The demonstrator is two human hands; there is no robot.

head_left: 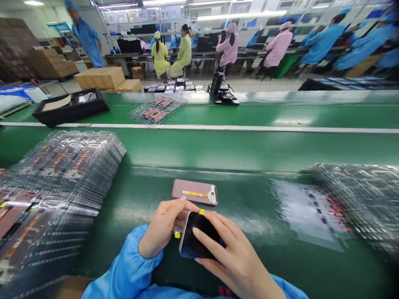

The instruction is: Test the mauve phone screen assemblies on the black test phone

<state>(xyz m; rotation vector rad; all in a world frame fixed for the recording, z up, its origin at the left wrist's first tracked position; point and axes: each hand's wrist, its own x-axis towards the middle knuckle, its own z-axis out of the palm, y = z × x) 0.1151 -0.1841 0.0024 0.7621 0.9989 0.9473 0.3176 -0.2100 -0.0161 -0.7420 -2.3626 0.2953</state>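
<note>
A phone screen [199,234] with a dark glass face and a pale edge is tilted between my two hands. My right hand [233,251] grips it from the right, fingers spread over the glass. My left hand [163,228] is closed at its upper left edge, its fingertips partly hidden behind it. One yellow tab [201,211] shows at the top edge. Another yellow tab [177,235] pokes out at the left, from a part mostly covered. Just beyond my hands, a second phone screen [195,192] lies back side up, showing a mauve back and an orange flex cable.
Stacked clear plastic trays [71,166] with screens stand at left; more trays [364,195] rise at right beside a translucent sheet [311,211] of small parts. Across the green bench [249,149] are a black tray [70,108], a clear tray [157,109] and a black fixture [222,93].
</note>
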